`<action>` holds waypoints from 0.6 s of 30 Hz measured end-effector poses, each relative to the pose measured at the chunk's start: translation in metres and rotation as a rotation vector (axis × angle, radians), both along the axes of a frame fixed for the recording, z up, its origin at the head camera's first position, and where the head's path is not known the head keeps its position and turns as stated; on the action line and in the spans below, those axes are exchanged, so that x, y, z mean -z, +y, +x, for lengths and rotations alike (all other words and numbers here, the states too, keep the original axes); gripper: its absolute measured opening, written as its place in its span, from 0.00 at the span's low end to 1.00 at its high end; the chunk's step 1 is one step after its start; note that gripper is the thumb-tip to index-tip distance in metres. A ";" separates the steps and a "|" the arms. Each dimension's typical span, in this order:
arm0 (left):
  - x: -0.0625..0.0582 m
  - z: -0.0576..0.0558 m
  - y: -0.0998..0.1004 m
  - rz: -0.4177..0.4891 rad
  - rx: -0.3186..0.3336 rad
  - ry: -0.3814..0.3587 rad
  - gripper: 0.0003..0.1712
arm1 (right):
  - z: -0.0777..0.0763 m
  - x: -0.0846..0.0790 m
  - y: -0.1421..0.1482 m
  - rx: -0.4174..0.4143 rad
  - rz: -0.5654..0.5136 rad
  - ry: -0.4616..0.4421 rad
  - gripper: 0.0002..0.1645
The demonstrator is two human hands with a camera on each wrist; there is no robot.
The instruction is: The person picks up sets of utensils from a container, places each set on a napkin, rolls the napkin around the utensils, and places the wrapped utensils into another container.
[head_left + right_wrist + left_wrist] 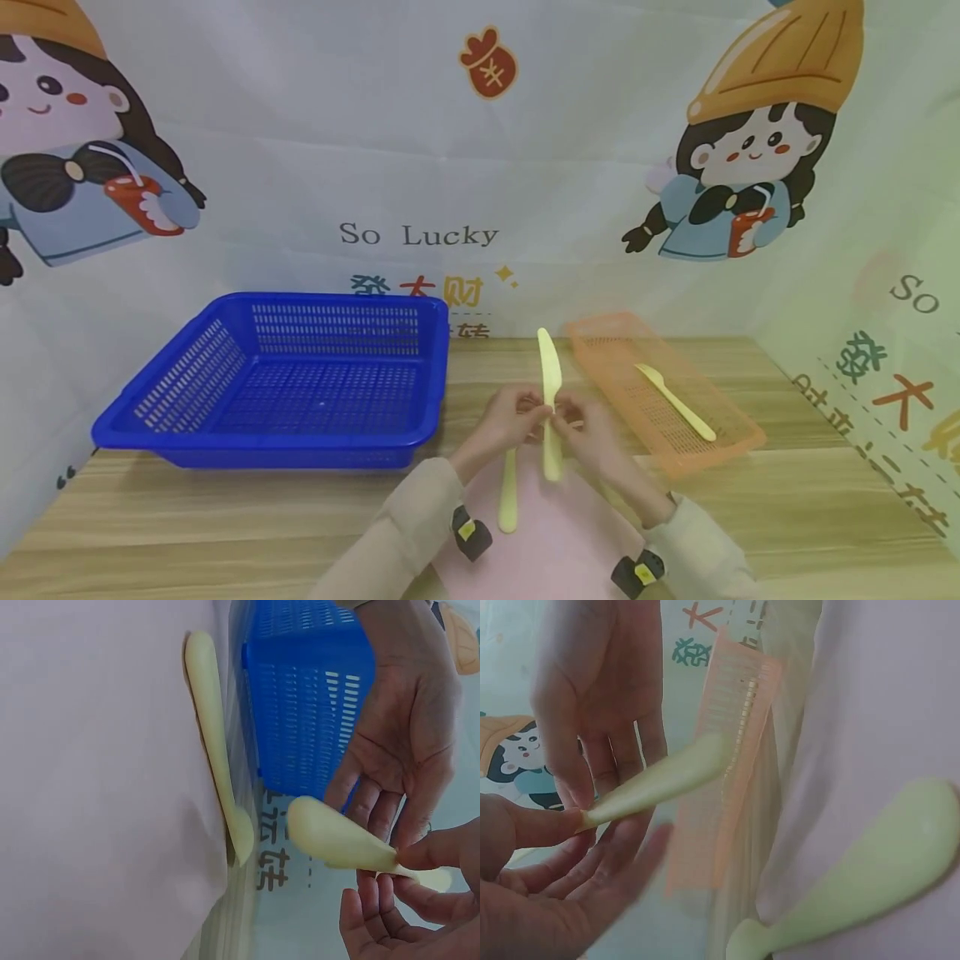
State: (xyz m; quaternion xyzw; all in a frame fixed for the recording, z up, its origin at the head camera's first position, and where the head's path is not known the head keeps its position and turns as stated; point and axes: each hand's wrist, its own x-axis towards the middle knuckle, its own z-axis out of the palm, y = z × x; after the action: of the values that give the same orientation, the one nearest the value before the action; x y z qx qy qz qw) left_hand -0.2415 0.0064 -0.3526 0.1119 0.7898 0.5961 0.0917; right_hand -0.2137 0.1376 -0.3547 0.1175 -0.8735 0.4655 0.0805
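Note:
A pale yellow table knife [551, 375] stands nearly upright, blade up, between my two hands. My left hand [510, 418] pinches it near the middle with thumb and fingertips. From the other side my right hand [596, 433] pinches it at about the same spot; fingers hide the neck of the knife. In the right wrist view its handle [337, 836] sticks out towards the camera. A second yellow knife [508, 500] lies on a pink mat [547, 550] below the hands, its upper part covered by the left hand.
On the left stands a large blue mesh basket [429, 408]. To the right, a shallow orange mesh basket [600, 367] holds a third yellow knife [678, 404]. A printed cloth [420, 150] hangs behind the wooden table [247, 517].

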 end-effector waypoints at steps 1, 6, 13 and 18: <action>0.001 0.001 -0.002 0.003 0.000 -0.005 0.08 | 0.001 0.001 -0.001 -0.006 -0.007 -0.006 0.16; 0.004 0.005 -0.009 -0.025 0.001 0.021 0.08 | 0.005 0.006 -0.006 0.000 -0.033 -0.074 0.19; 0.009 0.011 -0.016 -0.043 0.013 -0.029 0.07 | 0.008 0.015 -0.008 -0.081 -0.109 -0.171 0.20; 0.017 0.012 -0.021 -0.036 0.041 -0.076 0.05 | 0.009 0.021 -0.006 -0.179 -0.100 -0.197 0.16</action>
State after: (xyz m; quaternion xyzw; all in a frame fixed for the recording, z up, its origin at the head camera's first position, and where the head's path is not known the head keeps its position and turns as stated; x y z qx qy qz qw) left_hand -0.2292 -0.0147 -0.3696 0.1037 0.7938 0.5837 0.1359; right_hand -0.2051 0.1313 -0.3757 0.1444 -0.8389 0.5231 -0.0416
